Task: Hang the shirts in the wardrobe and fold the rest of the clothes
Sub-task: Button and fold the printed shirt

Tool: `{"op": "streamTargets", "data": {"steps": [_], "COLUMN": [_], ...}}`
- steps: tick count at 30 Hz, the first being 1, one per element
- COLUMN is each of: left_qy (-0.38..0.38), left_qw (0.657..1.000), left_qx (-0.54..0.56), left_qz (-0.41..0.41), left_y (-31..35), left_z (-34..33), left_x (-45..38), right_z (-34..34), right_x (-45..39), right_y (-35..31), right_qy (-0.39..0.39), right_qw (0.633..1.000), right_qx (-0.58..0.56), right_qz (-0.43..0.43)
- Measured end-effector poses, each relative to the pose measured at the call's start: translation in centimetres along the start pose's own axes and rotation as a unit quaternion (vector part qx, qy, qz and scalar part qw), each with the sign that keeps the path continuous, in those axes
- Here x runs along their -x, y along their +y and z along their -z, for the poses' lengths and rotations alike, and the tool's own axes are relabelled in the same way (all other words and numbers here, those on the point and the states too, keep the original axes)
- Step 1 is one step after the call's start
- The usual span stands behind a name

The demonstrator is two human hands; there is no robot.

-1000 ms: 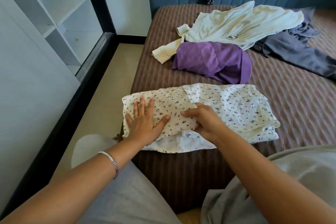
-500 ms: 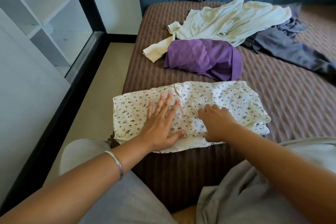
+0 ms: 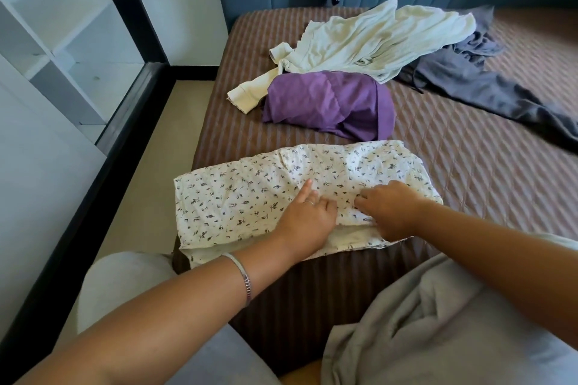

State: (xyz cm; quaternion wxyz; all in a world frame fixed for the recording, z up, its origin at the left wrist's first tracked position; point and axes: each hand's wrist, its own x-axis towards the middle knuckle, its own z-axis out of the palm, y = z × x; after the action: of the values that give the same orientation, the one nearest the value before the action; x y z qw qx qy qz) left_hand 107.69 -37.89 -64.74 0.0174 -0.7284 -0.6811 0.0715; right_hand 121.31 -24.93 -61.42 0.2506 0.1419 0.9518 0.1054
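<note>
1. Lying at the near edge of the bed [image 3: 469,184], the white leaf-print garment [image 3: 250,194] is folded into a long band that runs left to right, with its near hem hanging slightly over the mattress edge.
2. Left hand [image 3: 308,217]: palm down on the middle of the print garment. The fingers are extended and close together, flat on the cloth, holding nothing. A ring is visible on one finger, and a metal bracelet [image 3: 245,278] sits on the wrist.
3. Right hand [image 3: 389,208]: placed just beside the left hand, on the right-hand half of the same garment. The fingers are bent and point toward the left hand, with the tips on a crease of the fabric. Whether they pinch the cloth or only press it cannot be told.
4. Purple garment [image 3: 328,103]: lies in a rounded bundle on the bed, beyond the print garment and apart from it.
5. Pale cream garment [image 3: 375,37]: spread unfolded farther back, one cuffed sleeve reaching down beside the purple garment on its left.
6. Dark grey garment [image 3: 488,87]: lies crumpled to the right, partly under the cream garment.
7. Wardrobe [image 3: 62,50]: stands to the left of the bed, across a strip of floor, with pale shelves visible.
8. Grey clothing on the person fills the lower part of the view.
</note>
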Motion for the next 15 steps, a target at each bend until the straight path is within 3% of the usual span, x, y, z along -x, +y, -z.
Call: {"op": "streamTargets", "data": {"steps": [4,7,8,10,12,13,15], "left_qy": [-0.008,-0.032,-0.01,0.082,0.165,0.169,0.107], "left_qw": [0.996,0.982,0.977,0.961,0.956,0.962,0.98], "left_qx": [0.092,0.179,0.208,0.261,0.241,0.215,0.163], "left_qz": [-0.017,-0.048,-0.047,-0.045,-0.041,-0.02,0.039], "left_y": [0.7,1.2,1.2,0.9,0.3,0.0,-0.7], "left_z": [1.2,1.2,1.3,1.1,0.9,0.9,0.8], "left_x": [-0.5,0.1,0.2,-0.1,-1.2,-1.7,-2.8], "right_z": [-0.5,0.4,0.7,0.9,0.4,0.0,-1.5], "right_x": [0.4,0.8,0.7,0.2,-0.5,-1.0,-1.5], "right_y": [1.6,2.9,3.4,4.3,5.1,5.4,6.2], "right_qy": [-0.085,-0.165,-0.149,-0.037,0.065,0.067,0.051], "right_qw": [0.996,0.982,0.978,0.956,0.896,0.868,0.821], "right_qx": [-0.026,-0.03,-0.052,-0.151,-0.264,-0.308,-0.384], "right_qz": [-0.014,-0.088,-0.134,-0.248,-0.35,-0.384,-0.418]}}
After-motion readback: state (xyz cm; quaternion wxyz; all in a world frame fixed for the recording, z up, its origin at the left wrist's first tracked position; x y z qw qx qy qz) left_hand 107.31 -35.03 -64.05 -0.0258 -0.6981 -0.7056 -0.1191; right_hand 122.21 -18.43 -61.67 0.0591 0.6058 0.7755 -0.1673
